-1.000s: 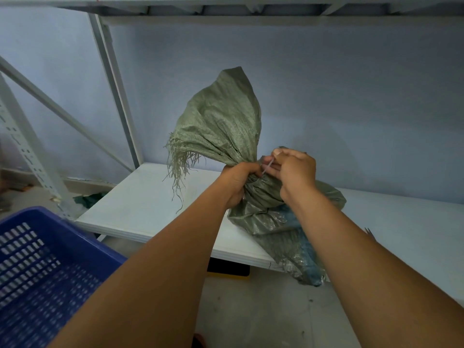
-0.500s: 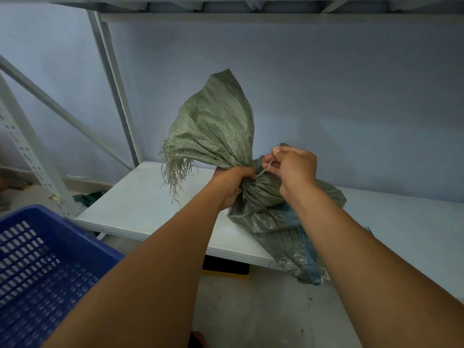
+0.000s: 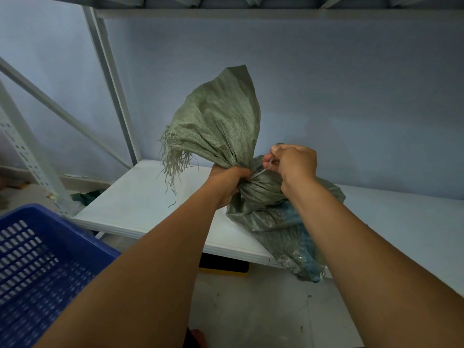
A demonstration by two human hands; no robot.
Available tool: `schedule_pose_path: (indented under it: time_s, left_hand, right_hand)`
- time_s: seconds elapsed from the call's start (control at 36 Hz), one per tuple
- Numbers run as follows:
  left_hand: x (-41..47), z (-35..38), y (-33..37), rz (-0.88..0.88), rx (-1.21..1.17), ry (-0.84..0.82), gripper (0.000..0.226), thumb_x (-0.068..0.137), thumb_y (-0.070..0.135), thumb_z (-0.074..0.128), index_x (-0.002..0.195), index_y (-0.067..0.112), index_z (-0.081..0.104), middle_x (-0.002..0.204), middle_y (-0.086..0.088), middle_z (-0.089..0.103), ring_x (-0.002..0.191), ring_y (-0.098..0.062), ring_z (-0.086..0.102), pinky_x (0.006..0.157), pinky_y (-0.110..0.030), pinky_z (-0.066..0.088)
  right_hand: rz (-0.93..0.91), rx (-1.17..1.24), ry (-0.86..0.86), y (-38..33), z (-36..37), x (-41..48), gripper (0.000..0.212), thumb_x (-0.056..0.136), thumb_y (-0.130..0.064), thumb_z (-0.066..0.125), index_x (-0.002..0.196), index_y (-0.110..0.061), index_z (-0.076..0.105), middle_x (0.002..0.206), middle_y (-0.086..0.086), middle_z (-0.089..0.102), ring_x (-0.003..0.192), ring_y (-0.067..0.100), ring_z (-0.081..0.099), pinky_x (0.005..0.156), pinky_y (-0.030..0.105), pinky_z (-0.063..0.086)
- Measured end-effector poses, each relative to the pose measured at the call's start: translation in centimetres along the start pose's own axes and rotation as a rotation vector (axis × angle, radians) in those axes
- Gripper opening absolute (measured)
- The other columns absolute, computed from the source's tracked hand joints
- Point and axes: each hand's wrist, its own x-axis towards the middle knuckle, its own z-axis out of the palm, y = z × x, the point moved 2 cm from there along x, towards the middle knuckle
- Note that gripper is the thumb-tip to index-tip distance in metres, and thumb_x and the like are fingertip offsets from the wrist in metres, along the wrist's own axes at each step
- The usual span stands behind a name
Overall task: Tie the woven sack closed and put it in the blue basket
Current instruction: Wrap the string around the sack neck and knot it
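Note:
A grey-green woven sack (image 3: 273,214) lies on the white shelf board (image 3: 140,199), its bottom hanging over the front edge. Its gathered top (image 3: 221,121) fans upward with frayed threads at the left. My left hand (image 3: 227,183) is clenched around the bunched neck. My right hand (image 3: 293,163) pinches a thin pale tie (image 3: 263,170) that runs taut from the neck up to its fingers. Something blue shows through the sack's weave. The blue basket (image 3: 50,262), a slotted plastic crate, stands at the lower left, below the shelf.
Grey metal rack uprights (image 3: 110,79) and a diagonal brace stand at the left, with another shelf overhead. A blue-grey wall is behind. A dark yellow-edged object (image 3: 223,266) sits under the shelf on the concrete floor. Green scraps lie by the rack foot.
My right hand has drawn the tie out and up from the neck, pulling it taut. The sack's top has leaned a little to the left. My left hand keeps its grip.

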Motion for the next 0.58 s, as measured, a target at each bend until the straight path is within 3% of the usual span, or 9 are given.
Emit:
schedule_pose_path:
  time_s: [0.08, 0.25, 0.33, 0.5, 0.58]
  left_hand:
    - [0.0, -0.1, 0.0, 0.009, 0.014, -0.005, 0.033, 0.079, -0.018, 0.059, 0.103, 0.003, 0.066, 0.094, -0.014, 0.071, 0.083, -0.027, 0.069, 0.065, -0.031, 0.06]
    - [-0.2, 0.1, 0.2, 0.018, -0.005, 0.008, 0.053, 0.059, -0.009, 0.064, 0.112, -0.001, 0.065, 0.1, -0.019, 0.072, 0.092, -0.035, 0.071, 0.076, -0.041, 0.062]
    - [-0.4, -0.2, 0.1, 0.009, -0.008, 0.031, 0.038, 0.07, -0.013, 0.063, 0.106, 0.0, 0.065, 0.1, -0.018, 0.071, 0.092, -0.034, 0.07, 0.085, -0.046, 0.061]
    - [-0.5, -0.9, 0.3, -0.107, -0.156, 0.012, 0.013, 0.084, -0.007, 0.06, 0.095, -0.002, 0.064, 0.085, -0.015, 0.07, 0.073, -0.026, 0.071, 0.07, -0.037, 0.063]
    - [-0.3, -0.9, 0.8, -0.171, -0.172, 0.044, 0.013, 0.086, 0.0, 0.065, 0.098, 0.001, 0.062, 0.082, -0.013, 0.066, 0.06, -0.021, 0.069, 0.053, -0.028, 0.057]
  right_hand:
    - [0.006, -0.013, -0.005, 0.0, 0.1, 0.0, 0.019, 0.094, 0.002, 0.062, 0.076, -0.004, 0.066, 0.063, 0.01, 0.069, 0.05, 0.018, 0.065, 0.069, 0.034, 0.064]
    - [0.026, -0.013, -0.008, 0.1, 0.2, 0.1, 0.017, 0.093, 0.001, 0.062, 0.077, -0.003, 0.067, 0.061, 0.008, 0.069, 0.046, 0.016, 0.065, 0.074, 0.038, 0.064]
    - [0.046, 0.035, -0.043, 0.3, 0.2, 0.2, 0.016, 0.095, 0.001, 0.061, 0.08, -0.002, 0.065, 0.067, 0.011, 0.068, 0.051, 0.015, 0.067, 0.072, 0.034, 0.064]
    - [0.036, 0.063, -0.1, 0.3, 0.1, 0.4, 0.011, 0.096, -0.002, 0.062, 0.085, -0.004, 0.066, 0.077, 0.014, 0.071, 0.072, 0.021, 0.072, 0.073, 0.031, 0.063]
    - [0.038, 0.081, -0.087, 0.0, -0.3, 0.5, 0.013, 0.097, -0.003, 0.062, 0.085, -0.006, 0.066, 0.08, 0.014, 0.073, 0.074, 0.02, 0.073, 0.077, 0.032, 0.063]
